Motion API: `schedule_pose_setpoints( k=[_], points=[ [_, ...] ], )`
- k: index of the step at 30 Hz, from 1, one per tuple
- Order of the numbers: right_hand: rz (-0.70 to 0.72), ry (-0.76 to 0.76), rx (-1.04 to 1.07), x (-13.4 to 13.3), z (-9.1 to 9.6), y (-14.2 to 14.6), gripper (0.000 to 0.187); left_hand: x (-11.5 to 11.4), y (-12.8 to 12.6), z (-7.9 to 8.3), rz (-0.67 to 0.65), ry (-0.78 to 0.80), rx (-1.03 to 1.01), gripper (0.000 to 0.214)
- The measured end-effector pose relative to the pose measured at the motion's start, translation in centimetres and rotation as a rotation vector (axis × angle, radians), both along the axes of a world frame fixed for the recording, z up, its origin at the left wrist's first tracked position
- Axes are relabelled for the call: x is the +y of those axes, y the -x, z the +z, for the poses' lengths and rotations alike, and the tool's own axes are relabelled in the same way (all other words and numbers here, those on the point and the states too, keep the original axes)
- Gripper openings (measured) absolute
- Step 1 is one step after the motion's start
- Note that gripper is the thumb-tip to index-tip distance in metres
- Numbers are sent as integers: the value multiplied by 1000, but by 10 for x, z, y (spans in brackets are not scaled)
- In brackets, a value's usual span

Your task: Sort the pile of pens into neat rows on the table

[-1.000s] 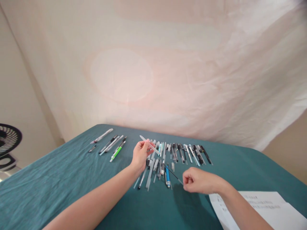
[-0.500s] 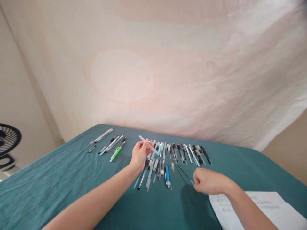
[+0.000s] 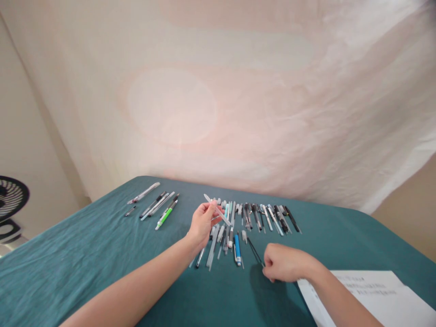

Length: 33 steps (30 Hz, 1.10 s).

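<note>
My left hand (image 3: 204, 220) pinches a translucent whitish pen barrel (image 3: 223, 216), tilted above the middle of the pens. My right hand (image 3: 284, 262) is closed on a thin dark pen refill (image 3: 255, 250), which points away to the upper left, low over the cloth. Close to the refill's far end lies a small clear pen cap (image 3: 244, 236). A blue pen (image 3: 237, 249) rests between my two hands. Around and under my left hand are several clear barrels, caps and refills (image 3: 213, 247), partly hidden by it.
Several black and grey pens (image 3: 279, 218) lie in a row at the back right. On the left are a green pen (image 3: 166, 215), several other pens (image 3: 150, 206) and a short dark piece (image 3: 130, 210). Written paper (image 3: 368, 295) lies under my right forearm. A fan (image 3: 13, 197) stands at far left.
My left hand has moved slightly right and nearer with the pen barrel. My right hand has shifted left and a little nearer, still gripping the refill.
</note>
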State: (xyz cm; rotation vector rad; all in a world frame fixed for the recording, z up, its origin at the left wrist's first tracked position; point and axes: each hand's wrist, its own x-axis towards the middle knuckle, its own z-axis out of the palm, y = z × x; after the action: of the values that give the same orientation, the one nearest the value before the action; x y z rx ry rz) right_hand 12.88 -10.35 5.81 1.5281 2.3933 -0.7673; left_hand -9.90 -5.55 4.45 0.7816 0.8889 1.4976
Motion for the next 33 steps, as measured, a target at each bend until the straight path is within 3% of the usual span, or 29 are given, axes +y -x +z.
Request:
schedule_pose_setpoints(
  k=[5, 12, 18, 23, 27, 30, 33],
  points=[
    [-17, 72, 86, -3, -5, 11, 26, -7, -5, 3, -119, 35, 7, 29],
    [-14, 35, 237, 2, -10, 14, 23, -17, -14, 7, -289, 70, 60, 28],
    [-229, -89, 469, 14, -10, 9, 25, -28, -20, 4, -458, 86, 172, 33],
    [-310, 55, 638, 21, -21, 8, 14, -30, -21, 2, -480, 86, 228, 35],
    [-270, 77, 819, 22, -25, 12, 22, -28, -20, 0, -475, 72, 212, 34],
    [-273, -24, 866, 20, -21, 19, 22, -27, -19, -1, -482, 62, 206, 33],
    [-273, -218, 768, 17, -15, 25, 21, -27, -19, -2, -479, 61, 208, 33]
  ],
)
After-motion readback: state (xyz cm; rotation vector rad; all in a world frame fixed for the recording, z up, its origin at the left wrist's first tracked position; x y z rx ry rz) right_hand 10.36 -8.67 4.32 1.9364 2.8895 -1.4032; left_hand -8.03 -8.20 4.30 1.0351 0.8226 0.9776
